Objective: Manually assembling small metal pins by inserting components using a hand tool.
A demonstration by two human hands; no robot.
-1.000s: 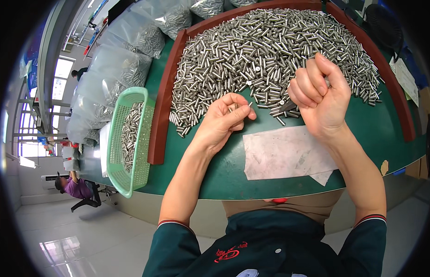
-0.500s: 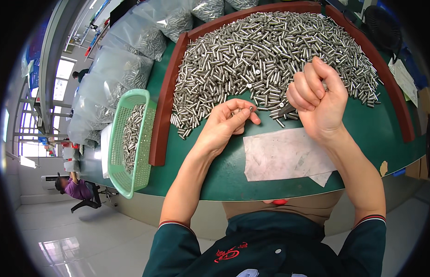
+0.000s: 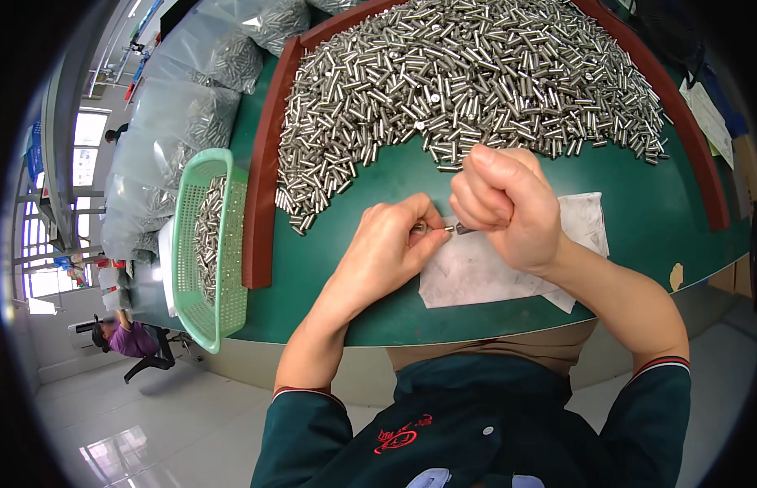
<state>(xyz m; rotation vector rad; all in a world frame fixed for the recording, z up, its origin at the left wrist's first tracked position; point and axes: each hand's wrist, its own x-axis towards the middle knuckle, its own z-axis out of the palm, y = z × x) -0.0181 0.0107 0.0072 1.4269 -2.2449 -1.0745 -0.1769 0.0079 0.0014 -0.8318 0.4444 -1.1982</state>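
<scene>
My left hand (image 3: 385, 244) is closed in a pinch, thumb against forefinger, with the end of a small metal pin (image 3: 449, 229) poking out. More shiny metal shows inside its curled fingers. My right hand (image 3: 509, 207) is a fist around a dark, narrow tool (image 3: 463, 229); only its tip shows, so its kind is hidden. That tip is at the end of the pin, touching or nearly so. Both hands are over a stained whitish cloth (image 3: 509, 281) on the green table (image 3: 378, 321). Beyond them is a large heap of metal pins (image 3: 476, 73).
A red-brown wooden border (image 3: 265, 195) surrounds the heap on its left, far and right sides. Left of it stands a light green basket (image 3: 232, 244) holding similar pins. Clear bags of pins (image 3: 208, 114) line the far left. Another person (image 3: 134, 337) sits at the left.
My right fist has moved left and nearer, bringing the tool tip from the heap's edge to the pin in my left hand. My left hand has come slightly nearer. The view has shifted.
</scene>
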